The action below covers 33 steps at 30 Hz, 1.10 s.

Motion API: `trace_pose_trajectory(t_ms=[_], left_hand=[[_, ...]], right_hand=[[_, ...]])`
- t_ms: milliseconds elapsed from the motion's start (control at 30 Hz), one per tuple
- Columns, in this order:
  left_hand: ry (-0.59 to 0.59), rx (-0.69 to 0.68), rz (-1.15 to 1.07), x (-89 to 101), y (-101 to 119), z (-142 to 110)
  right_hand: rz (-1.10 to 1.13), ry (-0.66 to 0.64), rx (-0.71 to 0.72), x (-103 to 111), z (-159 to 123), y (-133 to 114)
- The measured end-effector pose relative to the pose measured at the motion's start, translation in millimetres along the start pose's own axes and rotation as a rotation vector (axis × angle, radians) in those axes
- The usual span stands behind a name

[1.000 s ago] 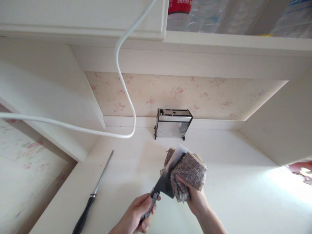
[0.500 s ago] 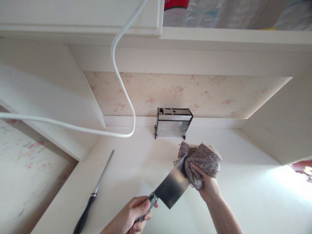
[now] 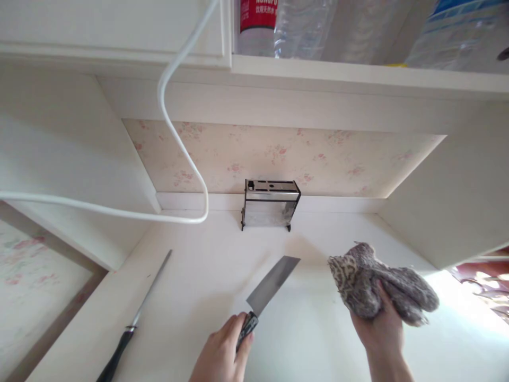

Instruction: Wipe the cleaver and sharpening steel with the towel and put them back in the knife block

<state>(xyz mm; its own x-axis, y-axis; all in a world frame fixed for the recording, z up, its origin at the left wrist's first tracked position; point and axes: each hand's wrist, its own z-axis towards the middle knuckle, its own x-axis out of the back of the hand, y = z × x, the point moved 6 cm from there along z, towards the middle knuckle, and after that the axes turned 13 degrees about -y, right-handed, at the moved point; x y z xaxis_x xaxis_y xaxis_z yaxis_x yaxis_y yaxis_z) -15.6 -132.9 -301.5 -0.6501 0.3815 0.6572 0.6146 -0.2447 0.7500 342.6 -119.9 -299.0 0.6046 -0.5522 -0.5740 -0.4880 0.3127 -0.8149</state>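
My left hand [image 3: 225,347] is wrapped round the black handle of a cleaver [image 3: 273,284]. Its wide steel blade points up and to the right over the white counter, and nothing touches it. Off to the right, my right hand [image 3: 382,323] grips a bunched grey-brown cloth [image 3: 368,281], which stands apart from the blade. To the left of my left hand, a honing steel [image 3: 153,292] with a black handle lies on the counter.
A metal box-shaped appliance [image 3: 270,209] stands at the counter's back, against the flowered wall [image 3: 338,159]. A white cable [image 3: 175,127] hangs across the upper left. Plastic bottles [image 3: 302,26] fill the open shelf overhead. Side panels bound the counter.
The cloth has come off the blade and moved right with my right hand. My left hand has turned the cleaver, so its blade now looks narrower. The view has shifted slightly.
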Motion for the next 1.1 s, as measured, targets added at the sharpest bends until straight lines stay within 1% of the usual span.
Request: trace_pose_trajectory(t_ms=[67, 133, 233, 300, 367, 433, 533, 600, 700, 833, 967, 1100], left_hand=[[0.034, -0.073, 0.228, -14.5, 7.4, 8.3], [0.064, -0.128, 0.398, -29.3, 10.1, 14.3], [0.107, -0.154, 0.545, -48.6, 8.7, 19.4], [0.089, -0.122, 0.580, -58.7, 7.7, 22.6], [0.017, -0.047, 0.565, -64.9, 8.8, 26.7], [-0.093, 0.050, 0.509, -66.8, 13.3, 31.1], [-0.271, 0.169, 0.411, -65.4, 25.7, 36.8], [-0.343, 0.208, 0.388, -63.1, 34.6, 40.8], [-0.372, 0.209, 0.392, -62.5, 43.8, 48.2], [-0.387, 0.198, 0.372, -73.2, 48.7, 56.7], [-0.406, 0.172, 0.318, -89.1, 58.6, 62.6], [-0.396, 0.194, 0.236, -99.5, 69.3, 67.1]], right_hand=[[-0.006, 0.023, -0.027, 16.2, -7.7, 4.6], [-0.012, 0.036, -0.060, 28.7, -14.5, 10.2], [-0.011, 0.032, -0.106, 41.7, -21.4, 16.7], [-0.010, 0.027, -0.122, 48.1, -24.2, 18.5], [-0.020, 0.019, -0.130, 52.9, -25.9, 19.0], [-0.028, 0.010, -0.135, 56.4, -27.0, 19.8], [-0.025, 0.033, -0.154, 59.2, -29.4, 23.2], [-0.015, 0.047, -0.176, 57.1, -32.0, 26.2], [0.009, 0.022, -0.184, 47.0, -36.1, 28.0], [-0.011, -0.029, -0.142, 34.4, -39.9, 23.3], [-0.056, -0.048, -0.126, 32.1, -42.2, 19.8], [-0.077, -0.061, -0.149, 33.1, -45.9, 22.9]])
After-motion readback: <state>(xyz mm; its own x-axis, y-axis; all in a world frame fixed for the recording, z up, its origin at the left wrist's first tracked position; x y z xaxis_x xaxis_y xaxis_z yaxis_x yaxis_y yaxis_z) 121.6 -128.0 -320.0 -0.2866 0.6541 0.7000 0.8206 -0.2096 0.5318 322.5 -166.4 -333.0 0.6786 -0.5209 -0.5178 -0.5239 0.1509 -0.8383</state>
